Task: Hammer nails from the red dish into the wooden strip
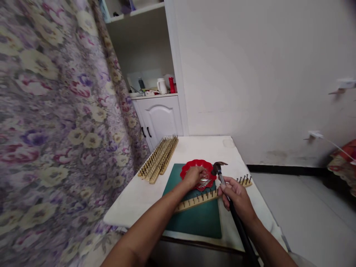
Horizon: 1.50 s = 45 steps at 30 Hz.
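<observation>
My right hand (235, 194) is wrapped round a claw hammer (236, 218), whose dark metal head points up and away from me. My left hand (194, 175) reaches into a red scalloped dish (197, 163) that holds loose nails (205, 181). Its fingers are bent and close together over the nails; what lies between the fingertips is too small to make out. In front of the dish, a narrow wooden strip (196, 201) carries a row of upright nails. Part of this strip is hidden behind my right hand, and it crosses a green mat (194, 222).
Several wooden strips studded with nails (158, 159) lie side by side at the table's left. A white cloth (203, 146) covers the table. A floral curtain (69, 129) hangs at the left, and a white cabinet (160, 118) stands behind, against the wall.
</observation>
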Tool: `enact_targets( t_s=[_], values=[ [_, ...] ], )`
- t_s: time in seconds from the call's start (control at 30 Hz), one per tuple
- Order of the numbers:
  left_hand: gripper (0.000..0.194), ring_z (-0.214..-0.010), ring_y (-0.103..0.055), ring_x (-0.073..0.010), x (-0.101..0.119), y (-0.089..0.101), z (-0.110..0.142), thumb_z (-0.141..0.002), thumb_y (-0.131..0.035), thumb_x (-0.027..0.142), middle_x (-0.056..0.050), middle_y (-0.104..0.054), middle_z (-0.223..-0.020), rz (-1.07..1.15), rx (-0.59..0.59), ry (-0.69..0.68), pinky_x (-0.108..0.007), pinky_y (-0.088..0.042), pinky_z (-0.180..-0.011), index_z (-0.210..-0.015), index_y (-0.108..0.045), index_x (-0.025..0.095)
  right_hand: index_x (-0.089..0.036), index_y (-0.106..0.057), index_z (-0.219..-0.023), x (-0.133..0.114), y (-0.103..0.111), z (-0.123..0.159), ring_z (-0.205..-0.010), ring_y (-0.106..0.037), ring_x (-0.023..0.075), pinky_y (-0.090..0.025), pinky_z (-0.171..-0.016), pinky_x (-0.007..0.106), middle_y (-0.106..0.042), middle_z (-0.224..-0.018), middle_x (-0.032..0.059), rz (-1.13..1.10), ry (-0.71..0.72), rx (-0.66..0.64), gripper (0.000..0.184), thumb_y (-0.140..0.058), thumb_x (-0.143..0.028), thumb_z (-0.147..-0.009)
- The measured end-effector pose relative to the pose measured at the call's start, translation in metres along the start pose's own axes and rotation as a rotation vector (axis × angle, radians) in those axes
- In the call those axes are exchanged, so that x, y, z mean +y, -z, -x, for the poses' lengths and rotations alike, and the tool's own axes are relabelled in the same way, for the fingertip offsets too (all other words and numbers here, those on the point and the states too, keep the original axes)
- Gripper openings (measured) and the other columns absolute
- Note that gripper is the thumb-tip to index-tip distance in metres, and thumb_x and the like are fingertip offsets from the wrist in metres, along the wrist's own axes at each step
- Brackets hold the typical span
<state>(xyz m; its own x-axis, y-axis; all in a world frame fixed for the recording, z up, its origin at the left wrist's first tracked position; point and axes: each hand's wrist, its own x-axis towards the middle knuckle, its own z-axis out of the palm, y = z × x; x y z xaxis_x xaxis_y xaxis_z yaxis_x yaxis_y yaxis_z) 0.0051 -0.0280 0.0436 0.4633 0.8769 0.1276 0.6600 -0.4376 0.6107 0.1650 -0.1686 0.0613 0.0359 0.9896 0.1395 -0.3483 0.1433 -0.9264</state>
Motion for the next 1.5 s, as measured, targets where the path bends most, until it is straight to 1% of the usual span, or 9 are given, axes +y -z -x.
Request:
enact_targets(
  t_s=[0.17, 0.3, 0.43, 0.6, 0.73, 0.83, 1.0, 1.3, 1.5],
  values=[
    [0.017, -0.070, -0.057, -0.0139, 0.006, 0.015, 0.031, -0.075, -0.051, 0.018, -0.001, -0.066, -0.076, 0.121, 0.098, -0.071, -0.022, -0.040, -0.063, -0.082, -0.066, 0.017, -0.017, -0.054, -0.098, 0.003, 0.000, 0.001, -0.032, -0.040, 0.0052, -0.032, -0.029, 0.018, -0.060, -0.061, -0.0030, -0.004, 0.002, -0.008, 0.038, -0.067, -0.043, -0.074],
    [0.014, -0.053, -0.055, -0.0109, 0.013, 0.025, 0.066, -0.072, -0.056, 0.025, 0.003, -0.058, -0.062, 0.512, 0.115, 0.030, -0.021, -0.042, -0.054, -0.082, -0.058, 0.015, -0.016, -0.054, -0.098, 0.006, -0.002, 0.004, -0.032, -0.040, 0.0048, -0.032, -0.029, 0.017, -0.060, -0.061, -0.0033, 0.011, -0.001, -0.046, 0.036, -0.066, -0.041, -0.075],
    [0.022, -0.052, -0.057, -0.0093, 0.014, 0.036, 0.107, -0.072, -0.059, 0.032, 0.001, -0.060, -0.067, 0.713, 0.163, 0.105, -0.021, -0.045, -0.054, -0.086, -0.054, 0.016, -0.017, -0.052, -0.098, 0.010, -0.006, 0.008, -0.032, -0.040, 0.0049, -0.032, -0.028, 0.017, -0.060, -0.062, -0.0033, 0.016, -0.016, -0.082, 0.035, -0.065, -0.041, -0.076],
    [0.025, -0.055, -0.058, -0.0093, -0.013, 0.049, 0.160, -0.073, -0.060, 0.037, 0.000, -0.061, -0.070, 0.741, 0.362, 0.203, -0.020, -0.045, -0.054, -0.084, -0.054, 0.016, -0.017, -0.052, -0.099, 0.016, -0.010, 0.012, -0.031, -0.040, 0.0057, -0.032, -0.028, 0.018, -0.059, -0.061, -0.0033, 0.030, -0.042, -0.115, 0.038, -0.067, -0.043, -0.074],
    [0.027, -0.056, -0.059, -0.0103, -0.042, 0.042, 0.188, -0.076, -0.058, 0.043, 0.001, -0.062, -0.069, 0.696, 0.459, 0.295, -0.021, -0.046, -0.055, -0.077, -0.052, 0.017, -0.017, -0.053, -0.098, 0.021, -0.012, 0.013, -0.031, -0.040, 0.0058, -0.031, -0.029, 0.018, -0.059, -0.060, -0.0033, 0.053, -0.051, -0.129, 0.038, -0.066, -0.044, -0.075],
    [0.026, -0.060, -0.058, -0.0119, -0.053, 0.028, 0.195, -0.077, -0.056, 0.042, 0.001, -0.061, -0.067, 0.559, 0.489, 0.302, -0.022, -0.046, -0.058, -0.075, -0.056, 0.017, -0.017, -0.053, -0.099, 0.024, -0.015, 0.013, -0.032, -0.040, 0.0054, -0.031, -0.029, 0.018, -0.059, -0.060, -0.0034, 0.072, -0.051, -0.149, 0.035, -0.065, -0.042, -0.077],
    [0.020, -0.073, -0.058, -0.0148, -0.050, 0.011, 0.192, -0.080, -0.053, 0.035, -0.001, -0.063, -0.074, 0.257, 0.560, 0.220, -0.022, -0.043, -0.064, -0.077, -0.065, 0.018, -0.017, -0.052, -0.101, 0.025, -0.022, 0.017, -0.032, -0.039, 0.0042, -0.029, -0.030, 0.016, -0.058, -0.062, -0.0032, 0.090, -0.050, -0.170, 0.033, -0.062, -0.041, -0.081],
    [0.019, -0.076, -0.061, -0.0162, -0.054, 0.003, 0.190, -0.081, -0.053, 0.033, -0.001, -0.067, -0.077, 0.200, 0.528, 0.265, -0.023, -0.044, -0.068, -0.079, -0.066, 0.019, -0.017, -0.051, -0.105, 0.032, -0.031, 0.025, -0.031, -0.040, 0.0034, -0.027, -0.030, 0.016, -0.058, -0.062, -0.0038, 0.146, -0.122, -0.242, 0.036, -0.061, -0.042, -0.081],
    [0.018, -0.079, -0.060, -0.0157, -0.054, -0.001, 0.189, -0.083, -0.052, 0.031, -0.002, -0.067, -0.081, 0.166, 0.526, 0.239, -0.023, -0.045, -0.071, -0.081, -0.067, 0.020, -0.017, -0.050, -0.106, 0.039, -0.033, 0.028, -0.030, -0.041, 0.0031, -0.027, -0.030, 0.015, -0.058, -0.061, -0.0045, 0.160, -0.150, -0.281, 0.036, -0.060, -0.042, -0.082]
  ],
)
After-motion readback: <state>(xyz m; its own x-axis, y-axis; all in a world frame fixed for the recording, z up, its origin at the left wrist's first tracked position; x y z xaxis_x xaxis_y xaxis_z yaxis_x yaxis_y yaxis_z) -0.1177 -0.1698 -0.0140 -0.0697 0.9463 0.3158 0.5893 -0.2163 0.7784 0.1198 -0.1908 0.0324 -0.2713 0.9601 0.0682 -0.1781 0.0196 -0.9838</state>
